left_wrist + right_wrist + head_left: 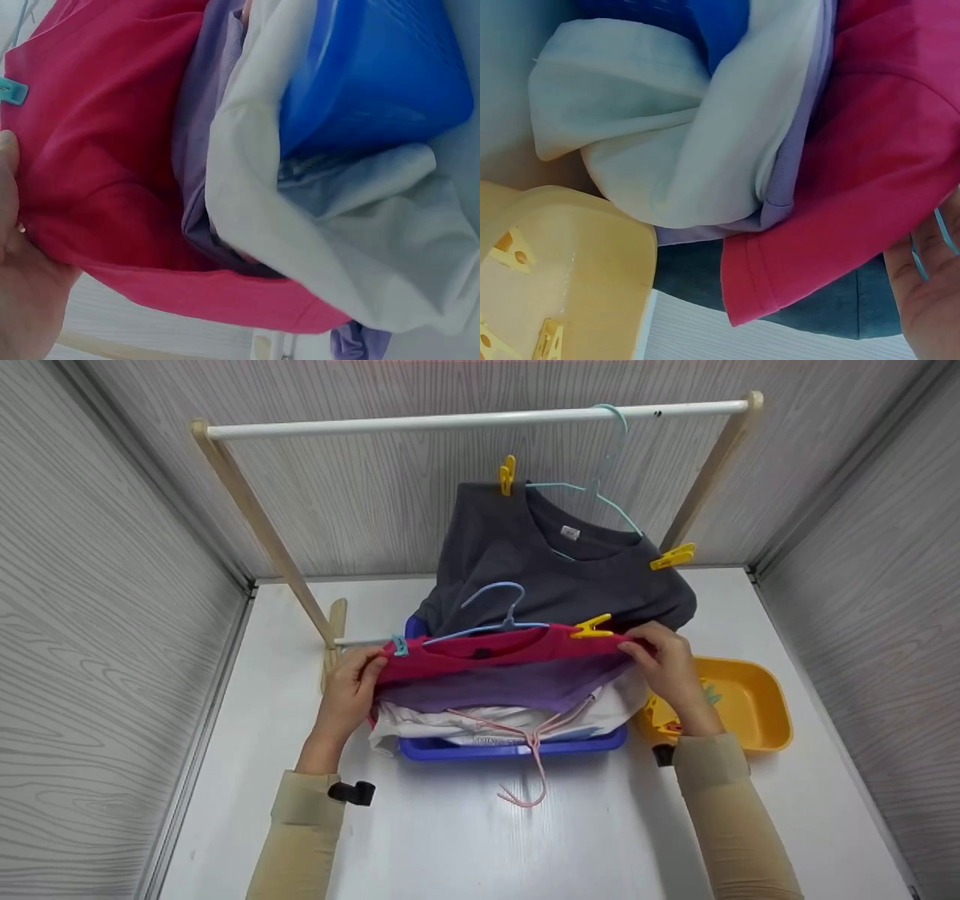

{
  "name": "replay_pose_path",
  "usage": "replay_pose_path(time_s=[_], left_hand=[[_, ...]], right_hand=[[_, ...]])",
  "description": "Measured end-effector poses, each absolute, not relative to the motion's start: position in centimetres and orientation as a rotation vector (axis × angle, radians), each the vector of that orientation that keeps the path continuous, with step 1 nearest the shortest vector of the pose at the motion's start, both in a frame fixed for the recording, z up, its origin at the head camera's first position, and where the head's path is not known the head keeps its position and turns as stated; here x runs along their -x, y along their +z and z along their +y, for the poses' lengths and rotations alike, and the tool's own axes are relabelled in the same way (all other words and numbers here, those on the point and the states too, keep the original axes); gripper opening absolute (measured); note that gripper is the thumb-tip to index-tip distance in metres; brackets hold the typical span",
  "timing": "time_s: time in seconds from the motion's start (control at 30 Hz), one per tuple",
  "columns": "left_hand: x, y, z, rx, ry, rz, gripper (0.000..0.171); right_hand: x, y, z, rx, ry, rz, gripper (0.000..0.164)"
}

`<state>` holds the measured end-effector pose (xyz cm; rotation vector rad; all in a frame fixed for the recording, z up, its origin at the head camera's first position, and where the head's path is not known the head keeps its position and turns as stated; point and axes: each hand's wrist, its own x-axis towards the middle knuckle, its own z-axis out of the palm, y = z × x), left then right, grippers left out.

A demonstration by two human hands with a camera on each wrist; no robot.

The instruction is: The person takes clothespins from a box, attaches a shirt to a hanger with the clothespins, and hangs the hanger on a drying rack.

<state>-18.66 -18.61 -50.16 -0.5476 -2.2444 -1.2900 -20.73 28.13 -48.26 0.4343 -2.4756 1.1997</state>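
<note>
A red T-shirt (480, 651) hangs stretched between two hands on a light-blue hanger (508, 624). The left hand (351, 690) pinches its left shoulder, beside a teal clothespin (400, 646). At the other shoulder the right hand (667, 671) pinches the cloth between thumb and fingers, next to a yellow clothespin (592, 626). Below the red cloth lie a purple garment (495, 686) and a white garment (420, 721), piled over a blue basket (510, 750). A pink hanger (534, 735) rests on the pile, its hook toward the front. Both wrist views show the red sleeves hanging down.
Behind stands a drying rack with a white rail (480, 420). From it a dark grey T-shirt (555, 562) hangs on a teal hanger (613, 442) with two yellow clothespins (508, 475). A yellow bin (750, 705) with clothespins stands at the right, beside the right forearm.
</note>
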Motion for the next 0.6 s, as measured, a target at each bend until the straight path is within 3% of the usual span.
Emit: replay_pose_path(time_s=[0.33, 0.6], left_hand=[[18.5, -48.5, -19.1, 0.495, -1.231, -2.197, 0.008], [18.2, -45.2, -17.6, 0.361, -1.247, -2.033, 0.009]], right_hand=[[20.8, -47.5, 28.1, -0.470, 1.236, -2.374, 0.009], [19.5, -43.6, 26.3, -0.506, 1.260, -2.281, 0.004]])
